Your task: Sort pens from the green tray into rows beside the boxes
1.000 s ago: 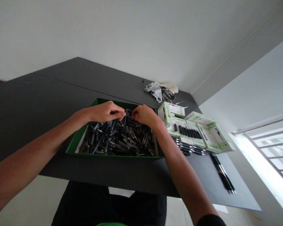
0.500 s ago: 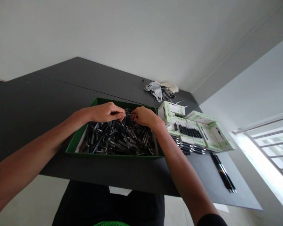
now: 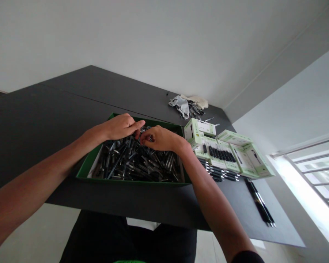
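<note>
A green box stands near the table's front edge, filled with a jumble of dark and clear pens. Over the back part of the box, my left hand is closed with its fingers curled down and the thumb pointing right. Whatever it grips is hidden behind the fingers. My right hand faces it from the right, with bent fingertips pressed together close to the left fingertips. Anything between them is too small to make out.
Right of the box are open pale-green cartons, one holding a row of black pens. Stacked pens lie in front, and more pens farther right. At the back, a grey cloth and a cream cloth lie by loose pens.
My right hand has moved left and slightly down, so its fingertips are now close to the left ones. The left hand has risen slightly, and its thumb is more raised.
</note>
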### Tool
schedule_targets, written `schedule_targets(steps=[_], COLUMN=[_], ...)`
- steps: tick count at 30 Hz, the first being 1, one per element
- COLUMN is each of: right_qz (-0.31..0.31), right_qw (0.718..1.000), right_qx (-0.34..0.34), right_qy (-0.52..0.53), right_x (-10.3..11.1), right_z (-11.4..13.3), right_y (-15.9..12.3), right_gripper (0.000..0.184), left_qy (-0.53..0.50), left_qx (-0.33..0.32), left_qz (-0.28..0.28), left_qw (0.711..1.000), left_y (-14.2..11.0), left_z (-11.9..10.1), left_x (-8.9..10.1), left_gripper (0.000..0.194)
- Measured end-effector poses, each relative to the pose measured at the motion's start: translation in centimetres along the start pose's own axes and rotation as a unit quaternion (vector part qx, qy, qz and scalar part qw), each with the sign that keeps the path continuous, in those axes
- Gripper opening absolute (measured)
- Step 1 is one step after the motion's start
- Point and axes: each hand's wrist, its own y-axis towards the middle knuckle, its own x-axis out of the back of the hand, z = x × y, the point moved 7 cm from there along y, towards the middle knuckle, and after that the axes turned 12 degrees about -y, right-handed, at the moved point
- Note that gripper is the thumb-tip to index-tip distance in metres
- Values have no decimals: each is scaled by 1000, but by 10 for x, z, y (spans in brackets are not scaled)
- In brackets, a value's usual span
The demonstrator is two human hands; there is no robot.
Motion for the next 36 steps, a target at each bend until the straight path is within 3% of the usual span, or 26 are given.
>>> schedule_targets(steps=[4, 9, 14, 23, 26, 30, 36], right_qz=[-5, 96, 134, 214, 222, 206, 240], right_qw=[997, 992, 990, 977, 975, 977, 945], right_qx=[58, 47, 39, 2, -9, -58, -187], right_qy=[43, 61, 30, 19, 8, -24, -123], right_x=[-2, -20, -23, -26, -27, -23, -19], right_z=[15, 15, 14, 4, 5, 3, -5], right_y=[-1, -2, -3, -15, -17, -19, -28], right_gripper=[27, 29, 21, 53, 52, 45, 60], left_qy=[69, 79, 67, 72, 66, 60, 56], left_qx=[39, 50, 60, 54, 63, 76, 70], left_qz=[-2, 7, 17, 24, 26, 31, 38], left_qw=[997, 996, 996, 996, 995, 995, 995], left_y=[3, 4, 3, 2, 2, 1, 1], left_z=[10, 11, 10, 8, 9, 7, 5], left_x=[-2, -3, -3, -5, -5, -5, -6], left_gripper=[64, 60, 60, 61, 60, 59, 61])
